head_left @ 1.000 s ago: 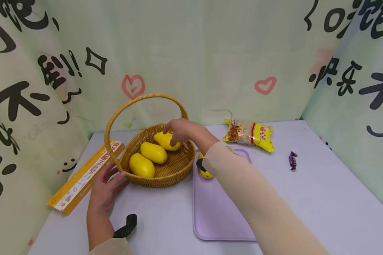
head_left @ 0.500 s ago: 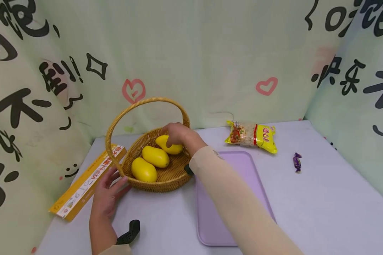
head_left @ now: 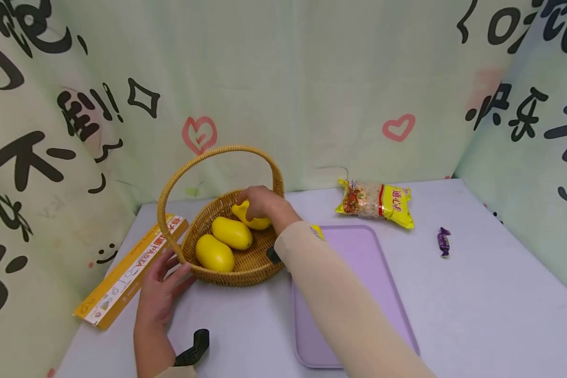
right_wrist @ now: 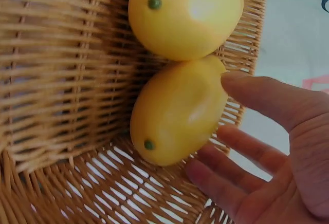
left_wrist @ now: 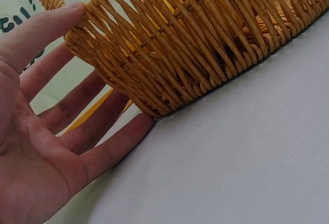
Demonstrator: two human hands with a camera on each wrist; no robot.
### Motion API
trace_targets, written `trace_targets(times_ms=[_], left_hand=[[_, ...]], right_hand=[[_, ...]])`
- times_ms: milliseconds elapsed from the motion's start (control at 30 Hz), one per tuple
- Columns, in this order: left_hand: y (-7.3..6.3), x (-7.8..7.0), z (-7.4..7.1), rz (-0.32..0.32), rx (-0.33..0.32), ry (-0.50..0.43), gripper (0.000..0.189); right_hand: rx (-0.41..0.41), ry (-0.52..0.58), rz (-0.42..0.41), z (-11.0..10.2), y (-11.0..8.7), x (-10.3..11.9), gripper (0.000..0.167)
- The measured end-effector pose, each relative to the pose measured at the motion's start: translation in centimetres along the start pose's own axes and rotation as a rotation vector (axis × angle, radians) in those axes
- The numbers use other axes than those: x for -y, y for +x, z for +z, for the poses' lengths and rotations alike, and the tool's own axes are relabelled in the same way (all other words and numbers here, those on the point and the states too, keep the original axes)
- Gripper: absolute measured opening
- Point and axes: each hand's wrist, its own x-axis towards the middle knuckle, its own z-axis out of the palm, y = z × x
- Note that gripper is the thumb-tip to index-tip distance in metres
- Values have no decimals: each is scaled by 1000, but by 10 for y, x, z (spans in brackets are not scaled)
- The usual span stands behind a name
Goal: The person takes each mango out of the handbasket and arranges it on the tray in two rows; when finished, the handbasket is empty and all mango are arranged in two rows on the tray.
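Note:
Three yellow mangoes lie in a wicker basket (head_left: 238,277) with a tall arched handle. My right hand (head_left: 264,205) reaches into it and holds the rearmost mango (head_left: 256,222) by its end. In the right wrist view, the thumb touches one side of this mango (right_wrist: 175,113), while the other fingers lie along the opposite side. The middle mango (head_left: 232,233) and front mango (head_left: 214,253) rest beside it. My left hand (head_left: 158,294) touches the basket's left side with spread, fairly straight fingers. In the left wrist view, its thumb meets the wicker rim (left_wrist: 95,3).
A yellow pasta box (head_left: 132,270) lies left of the basket. A purple tray (head_left: 359,262) is at the right, partly under my right sleeve; a mostly hidden yellow thing (head_left: 317,231) shows at its back. Further right are a yellow snack bag (head_left: 375,203) and a purple-wrapped candy (head_left: 443,242).
My right hand has moved slightly lower and closer onto the rearmost mango, and its forearm has shifted left. The left hand stays against the basket. The whole view has shifted a little.

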Motion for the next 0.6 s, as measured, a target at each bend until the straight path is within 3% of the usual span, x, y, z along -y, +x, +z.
trace_targets(times_ms=[300,600], left_hand=[[-2,0,-3,-3,-13,0,72],[-2,0,1,3,-3,-19,68]], right_hand=[[5,-1,47,6,1,0,62],[36,-23,58,7,-2,2,62]])
